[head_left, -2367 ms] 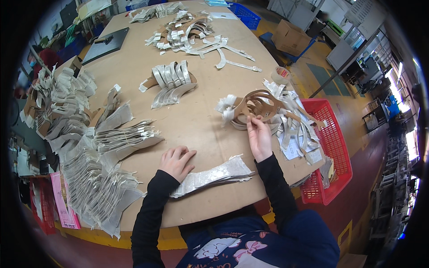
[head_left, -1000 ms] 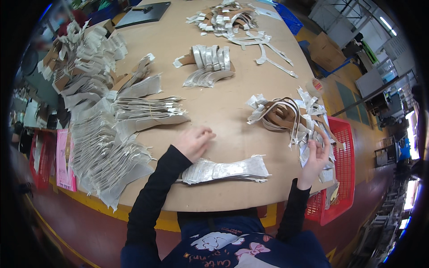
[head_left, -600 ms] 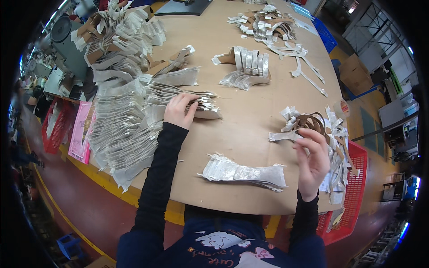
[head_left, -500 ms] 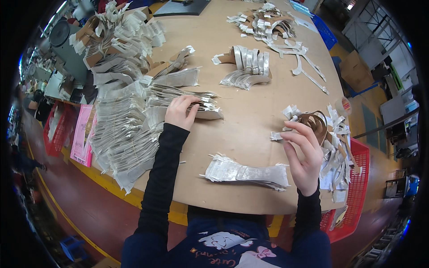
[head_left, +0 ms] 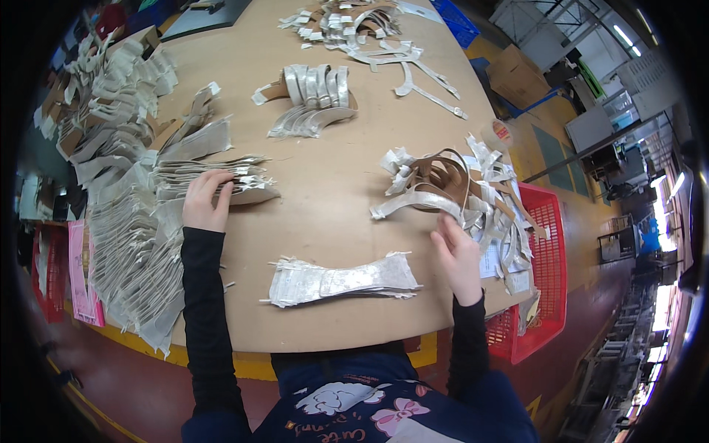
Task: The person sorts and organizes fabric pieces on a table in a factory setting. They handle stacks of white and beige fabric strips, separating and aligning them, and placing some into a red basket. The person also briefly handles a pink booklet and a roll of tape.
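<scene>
My left hand (head_left: 208, 201) rests on a row of flat grey-silver pieces (head_left: 247, 177) with pale tips, its fingers and thumb closed over their edges. At the right, my right hand (head_left: 458, 260) is at the near side of a heap of silvery straps with brown backing (head_left: 436, 173). Its fingertips are pinched at the end of one silvery strap (head_left: 417, 201), which curves away to the left. Between my hands, near the table's front edge, lies a stack of waisted silvery pieces (head_left: 343, 279).
Large heaps of similar pieces (head_left: 136, 236) cover the table's left side. Farther back lie a curved silvery bundle (head_left: 317, 96), loose straps (head_left: 425, 77) and another pile (head_left: 354, 22). A tape roll (head_left: 497, 135) sits at the right edge, above a red basket (head_left: 548, 258).
The view has shifted right. My right hand has come down from above the strap heap to the end of a silvery strap. My left hand stays on the same row of pieces.
</scene>
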